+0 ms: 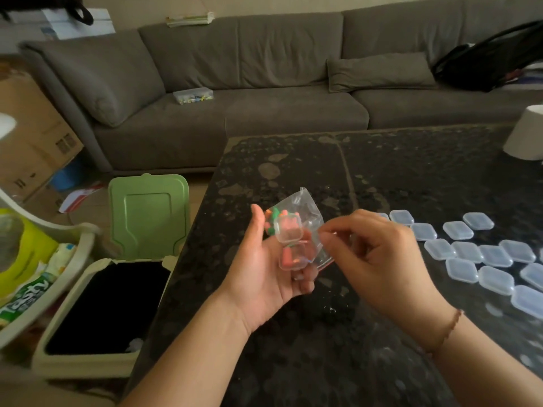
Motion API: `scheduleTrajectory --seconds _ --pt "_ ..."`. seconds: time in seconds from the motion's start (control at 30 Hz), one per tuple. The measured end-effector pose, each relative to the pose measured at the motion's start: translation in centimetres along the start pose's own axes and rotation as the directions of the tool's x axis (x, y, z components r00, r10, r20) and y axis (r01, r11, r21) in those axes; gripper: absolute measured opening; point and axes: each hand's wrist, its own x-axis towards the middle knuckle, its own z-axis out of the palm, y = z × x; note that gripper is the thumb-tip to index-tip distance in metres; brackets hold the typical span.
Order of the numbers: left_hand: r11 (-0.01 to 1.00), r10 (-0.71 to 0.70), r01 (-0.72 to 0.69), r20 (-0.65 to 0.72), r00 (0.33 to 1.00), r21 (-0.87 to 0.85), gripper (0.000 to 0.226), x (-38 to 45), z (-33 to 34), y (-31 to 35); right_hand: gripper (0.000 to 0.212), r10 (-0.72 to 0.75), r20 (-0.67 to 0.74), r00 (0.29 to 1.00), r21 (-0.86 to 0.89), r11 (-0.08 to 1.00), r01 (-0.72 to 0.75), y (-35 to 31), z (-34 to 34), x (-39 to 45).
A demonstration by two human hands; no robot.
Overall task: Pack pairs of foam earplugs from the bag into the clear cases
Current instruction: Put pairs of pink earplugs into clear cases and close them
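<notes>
Bin (97, 304): lid up beside the table, likely ready for scraps.
Left hand (264, 268): palm up, fingers curled under the bag (305, 212) and an open case (289, 245), cradling both so the case sits right at the bag's mouth.
Earplugs (286, 255): orange ones in the case, more in the bag.
Right hand (379, 254): fingertips pinching the bag's edge, probably steadying it.
Cases (496, 255): closed, clustered on the table (293, 333) at right, waiting.

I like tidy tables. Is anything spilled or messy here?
Nothing looks spilled. The left hand holds the bag and an open clear case; the closed cases lie loosely scattered on the table.
</notes>
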Motion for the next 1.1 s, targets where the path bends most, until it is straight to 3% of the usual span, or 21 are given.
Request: scheduleTrajectory --seconds 0.07,0.1,0.17,0.23,0.5,0.73,0.97,1.1 --pt "0.988 0.061 -0.079 -0.137 0.989 -0.130 0.088 0.0 0.0 0.5 0.007 0.173 0.013 0.985 -0.037 0.984 -0.172 0.7 -0.1 0.3" --pt "0.976 0.083 -0.121 -0.204 0.975 -0.180 0.084 0.0 -0.1 0.8 0.008 0.267 0.113 0.957 -0.109 0.961 -0.256 1.3 0.0 0.3" --pt "0.963 0.097 -0.164 -0.296 0.950 -0.214 0.080 0.0 -0.3 1.3 0.010 0.389 0.331 0.860 -0.288 0.909 -0.300 2.2 0.7 0.1" --pt "0.967 0.089 -0.169 -0.368 0.925 -0.191 0.078 0.0 -0.5 1.7 0.013 0.422 0.412 0.808 -0.333 0.895 -0.297 2.4 1.9 -0.2" --pt "0.994 0.042 -0.086 -0.494 0.868 -0.065 0.078 0.8 -1.0 1.3 0.028 0.413 0.300 0.860 -0.307 0.895 -0.322 2.3 4.5 0.1" --pt "1.000 0.009 -0.004 -0.465 0.885 0.012 0.085 1.3 -1.3 1.2 0.047 0.358 0.410 0.839 -0.218 0.932 -0.291 2.0 4.0 0.2" --pt "0.998 0.005 0.024 -0.449 0.893 0.058 0.085 1.2 -1.2 1.3 0.031 0.315 0.379 0.870 -0.315 0.928 -0.199 1.6 4.9 -0.1" --pt "0.998 0.000 0.030 -0.432 0.902 0.062 0.085 1.3 -1.4 1.3 0.024 0.307 0.324 0.895 -0.261 0.938 -0.228 1.7 4.9 -0.2"
